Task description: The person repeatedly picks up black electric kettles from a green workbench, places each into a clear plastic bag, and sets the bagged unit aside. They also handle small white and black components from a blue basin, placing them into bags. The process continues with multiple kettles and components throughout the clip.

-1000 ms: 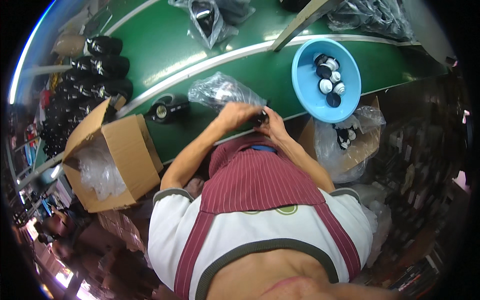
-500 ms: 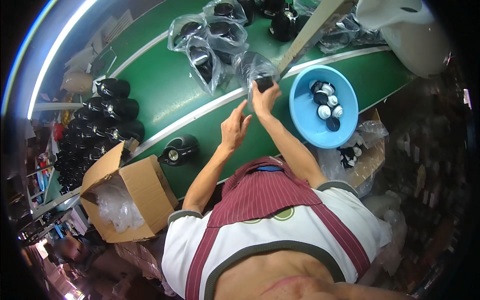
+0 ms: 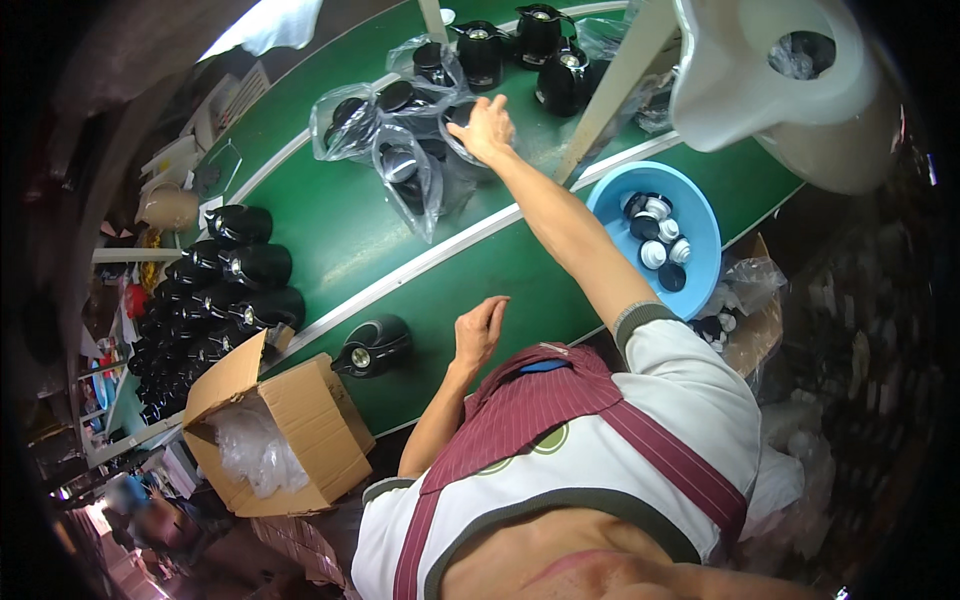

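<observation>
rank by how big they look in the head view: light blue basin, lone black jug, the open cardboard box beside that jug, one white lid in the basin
1. Open cardboard box
2. Light blue basin
3. Lone black jug
4. White lid, by far the smallest

Green bench [image 3: 430, 292]; on it black jugs [image 3: 376, 345]; bagged jugs [image 3: 404, 172]; blue basin [image 3: 702, 230].

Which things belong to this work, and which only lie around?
Probably in use:
bagged jug at right hand
other bagged jugs
unbagged jug near left hand
blue basin of lids
box with clear plastic

Likely apart:
tan rounded object
large white object
</observation>
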`<action>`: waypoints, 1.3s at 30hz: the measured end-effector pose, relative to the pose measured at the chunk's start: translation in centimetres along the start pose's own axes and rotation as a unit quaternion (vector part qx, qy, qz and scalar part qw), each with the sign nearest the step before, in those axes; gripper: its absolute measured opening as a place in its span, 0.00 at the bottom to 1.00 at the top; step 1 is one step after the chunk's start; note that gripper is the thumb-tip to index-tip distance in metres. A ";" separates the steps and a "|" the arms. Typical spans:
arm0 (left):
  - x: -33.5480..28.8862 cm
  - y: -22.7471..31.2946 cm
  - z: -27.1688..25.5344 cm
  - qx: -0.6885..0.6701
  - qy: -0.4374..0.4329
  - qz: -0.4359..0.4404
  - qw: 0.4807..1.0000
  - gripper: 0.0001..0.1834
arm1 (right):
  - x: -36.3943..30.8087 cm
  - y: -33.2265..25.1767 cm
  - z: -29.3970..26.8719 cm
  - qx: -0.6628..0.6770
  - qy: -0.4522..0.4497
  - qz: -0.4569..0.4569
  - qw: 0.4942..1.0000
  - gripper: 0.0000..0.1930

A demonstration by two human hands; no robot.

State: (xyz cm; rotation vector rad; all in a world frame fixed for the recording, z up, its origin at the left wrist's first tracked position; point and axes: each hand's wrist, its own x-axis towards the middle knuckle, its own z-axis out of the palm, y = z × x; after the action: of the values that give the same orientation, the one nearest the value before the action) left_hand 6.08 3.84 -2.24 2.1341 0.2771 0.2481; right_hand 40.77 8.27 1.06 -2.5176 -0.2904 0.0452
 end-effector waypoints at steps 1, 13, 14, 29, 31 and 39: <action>0.5 0.1 0.2 0.001 -0.004 -0.009 1.000 0.07 | 0.7 0.3 -0.1 -0.014 0.002 -0.007 1.000 0.41; 1.2 -0.3 1.5 0.016 0.029 -0.060 0.998 0.10 | -13.4 21.0 -10.7 0.075 0.200 -0.369 0.905 0.06; 1.0 -0.1 1.7 0.016 0.036 -0.087 0.995 0.10 | -11.2 23.8 -11.2 0.057 0.231 -0.210 0.948 0.06; -1.6 1.5 2.3 0.000 0.023 -0.099 0.995 0.10 | 0.0 25.7 -10.7 0.200 0.149 0.119 0.961 0.19; 0.7 3.7 2.9 -0.009 0.011 0.008 1.000 0.09 | -2.1 24.8 -11.1 0.341 0.182 0.080 0.919 0.21; 5.7 13.4 5.9 -0.052 -0.032 0.137 0.989 0.22 | -30.4 16.1 -11.9 0.260 0.159 -0.031 0.952 0.18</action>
State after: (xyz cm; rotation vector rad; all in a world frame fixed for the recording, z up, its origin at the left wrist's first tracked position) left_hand 14.55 -6.37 6.16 2.0684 -0.0673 0.3447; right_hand 15.45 -17.82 0.64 -1.9514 -0.1923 -0.2739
